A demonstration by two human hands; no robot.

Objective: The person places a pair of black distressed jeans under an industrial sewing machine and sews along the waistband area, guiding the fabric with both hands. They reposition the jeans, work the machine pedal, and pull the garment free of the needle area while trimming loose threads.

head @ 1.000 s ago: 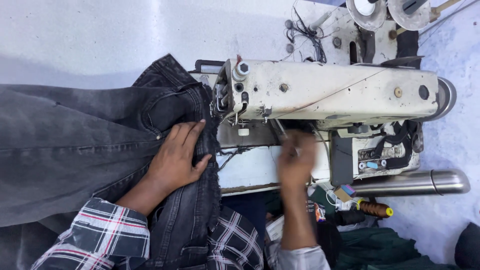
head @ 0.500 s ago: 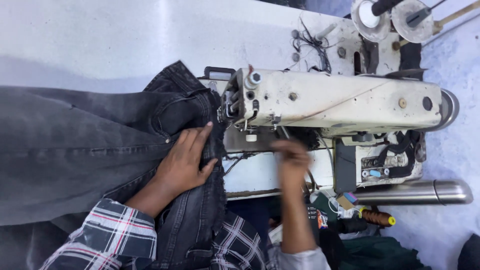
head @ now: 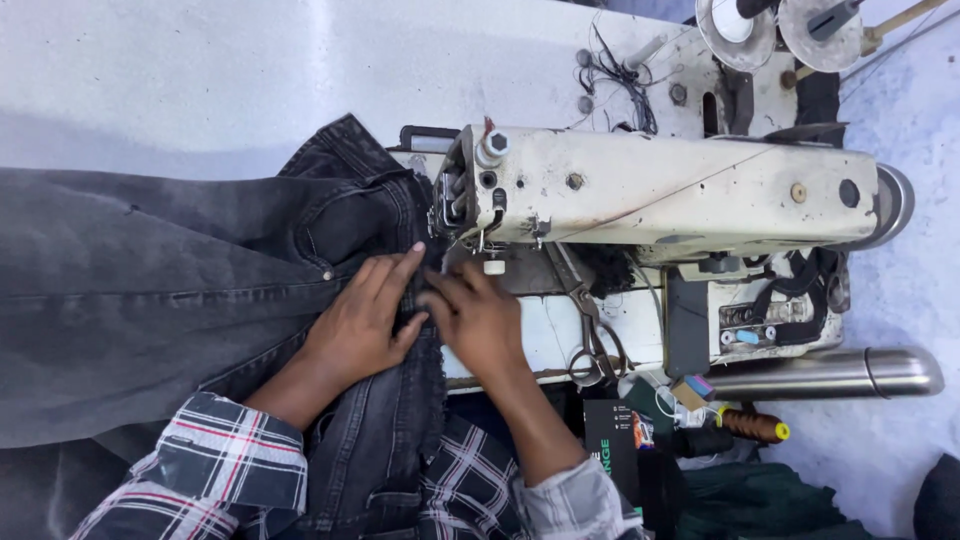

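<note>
Dark grey jeans [head: 170,300] lie spread over the table to the left of a worn cream sewing machine [head: 660,195]. My left hand [head: 365,320] lies flat on the denim just left of the machine's needle area, fingers pointing toward it. My right hand [head: 475,315] rests beside it, fingers spread on the frayed edge of the fabric under the machine head. Both hands press the cloth; neither grasps anything. Scissors [head: 590,330] lie on the machine bed just right of my right hand.
Two thread spools [head: 780,25] stand at the top right behind the machine. A steel flask [head: 830,372] lies along the table's near edge, with a yellow-tipped tool [head: 750,427] and a dark box [head: 615,440] below it. The white table [head: 200,70] stretches to the left.
My right hand has left the scissors on the machine bed and moved left onto the denim next to my left hand. The left hand stayed on the fabric.
</note>
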